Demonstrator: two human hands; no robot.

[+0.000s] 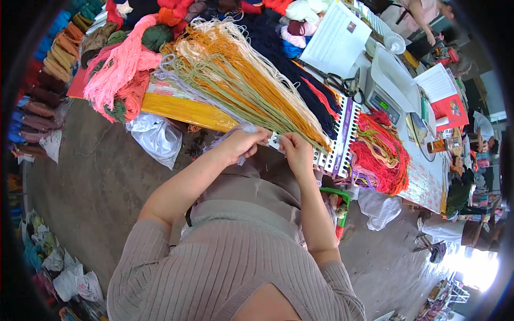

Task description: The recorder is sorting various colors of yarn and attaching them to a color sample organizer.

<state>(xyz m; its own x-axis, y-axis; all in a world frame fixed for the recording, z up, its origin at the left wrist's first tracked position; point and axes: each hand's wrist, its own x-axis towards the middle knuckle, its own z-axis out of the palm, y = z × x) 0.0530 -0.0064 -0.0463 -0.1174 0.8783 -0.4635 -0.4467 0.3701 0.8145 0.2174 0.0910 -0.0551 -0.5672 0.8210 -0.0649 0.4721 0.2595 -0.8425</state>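
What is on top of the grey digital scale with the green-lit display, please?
A white plastic tray rests on the scale. Whatever part of the scale lies directly beneath the tray is covered and cannot be seen.

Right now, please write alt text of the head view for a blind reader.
A bare left-hand grip and right-hand grip hold a white perforated strip; beyond it, long orange, green and cream yarn strands fan away. Loose bright pink yarn lies left, tangled, mostly red yarn right.
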